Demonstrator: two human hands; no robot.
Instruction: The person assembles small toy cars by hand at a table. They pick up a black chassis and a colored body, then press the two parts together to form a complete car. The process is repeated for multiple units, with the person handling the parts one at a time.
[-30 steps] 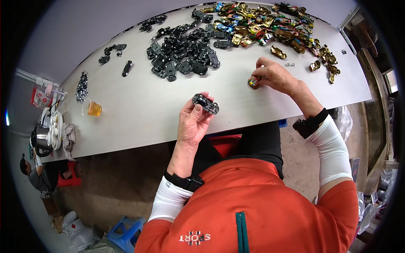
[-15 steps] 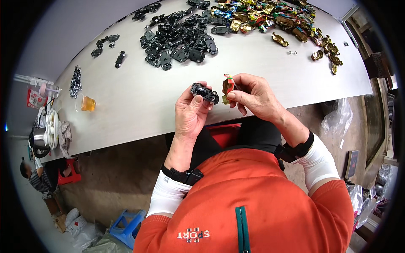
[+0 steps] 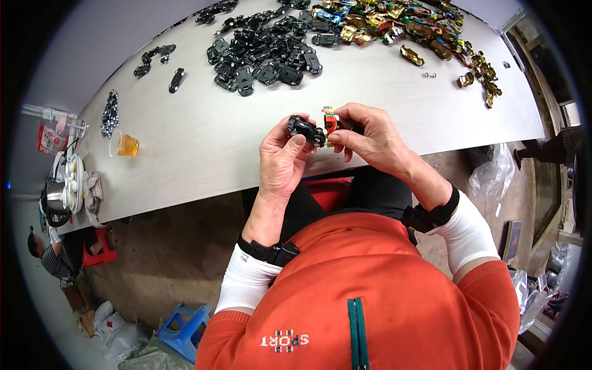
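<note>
Between the thumb and fingers of my left hand (image 3: 282, 157) is a black toy car chassis (image 3: 304, 129) with wheels. My right hand (image 3: 372, 137) pinches a red, green and gold toy car body shell (image 3: 330, 122) by its edge. The two parts are held close together above the near side of the table; whether they touch, I cannot tell. Beyond my hands lies a heap of black toy car chassis (image 3: 265, 55). Right of it spreads a pile of shiny coloured and gold car shells (image 3: 394, 24).
On the pale table (image 3: 185, 166) stand a plastic cup of amber liquid (image 3: 127, 146) and a cluster of small wheel parts (image 3: 110, 114) at left. A kettle (image 3: 57, 200) is by the table's left end. A blue stool (image 3: 182, 330) stands on the floor; a person (image 3: 54, 256) sits far left.
My right hand has turned the shell so its coloured outside shows more, and moved it slightly left. The chassis in my left hand has shifted slightly right, nearer the shell.
</note>
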